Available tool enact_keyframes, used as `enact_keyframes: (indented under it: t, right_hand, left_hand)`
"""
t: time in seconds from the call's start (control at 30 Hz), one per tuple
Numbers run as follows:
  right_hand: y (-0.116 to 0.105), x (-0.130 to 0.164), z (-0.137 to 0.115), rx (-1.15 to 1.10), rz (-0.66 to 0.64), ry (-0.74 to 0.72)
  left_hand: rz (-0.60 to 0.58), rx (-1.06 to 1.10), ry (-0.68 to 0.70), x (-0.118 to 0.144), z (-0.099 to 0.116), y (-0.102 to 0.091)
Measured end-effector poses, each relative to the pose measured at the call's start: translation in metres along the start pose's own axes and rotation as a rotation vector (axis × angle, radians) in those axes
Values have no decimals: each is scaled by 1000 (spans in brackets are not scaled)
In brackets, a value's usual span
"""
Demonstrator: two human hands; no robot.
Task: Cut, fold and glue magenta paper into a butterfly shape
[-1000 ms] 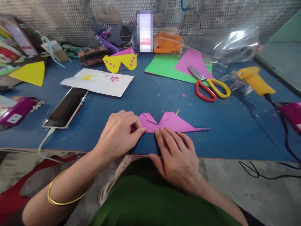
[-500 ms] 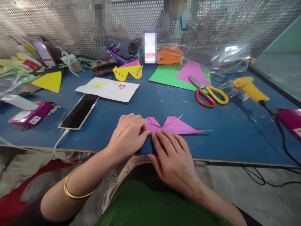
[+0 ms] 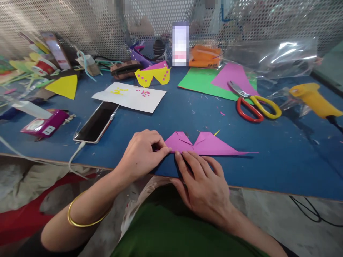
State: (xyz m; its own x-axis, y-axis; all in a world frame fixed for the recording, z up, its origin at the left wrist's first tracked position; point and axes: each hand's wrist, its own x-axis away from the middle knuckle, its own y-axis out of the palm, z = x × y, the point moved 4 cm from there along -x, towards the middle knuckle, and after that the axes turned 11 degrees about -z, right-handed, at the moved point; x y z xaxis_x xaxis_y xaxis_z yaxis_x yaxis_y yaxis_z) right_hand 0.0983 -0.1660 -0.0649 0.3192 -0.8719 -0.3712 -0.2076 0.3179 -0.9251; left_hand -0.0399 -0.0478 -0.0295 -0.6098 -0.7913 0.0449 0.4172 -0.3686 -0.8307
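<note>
Fingertips (image 3: 163, 150) of the left hand (image 3: 140, 155) pinch the left corner of the folded pink paper (image 3: 206, 144), while the right hand (image 3: 205, 184) lies flat, fingers spread narrowly, pressing its near edge onto the blue table (image 3: 268, 167). It sits near the table's front edge (well apart from the scissors (image 3: 254, 103) and the phone (image 3: 97, 122)). Such paper looks light, thin and easily creased or torn, so it is best held at corners and along folds.

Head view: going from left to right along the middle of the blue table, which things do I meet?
Purple packet → phone → left hand → folded purple paper → scissors → yellow glue gun.
</note>
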Motion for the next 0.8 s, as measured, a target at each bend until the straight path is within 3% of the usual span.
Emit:
enact_keyframes:
  t: [0.4, 0.63, 0.8]
  right_hand:
    - [2, -2, 0, 23, -8, 11]
    - [0, -10, -12, 30, -31, -3]
    - [2, -16, -18, 70, 69, -41]
  left_hand:
    - [-55, -113, 15, -3, 5, 1]
    - [-50, -121, 20, -4, 3, 1]
    - [-16, -93, 8, 0, -1, 0]
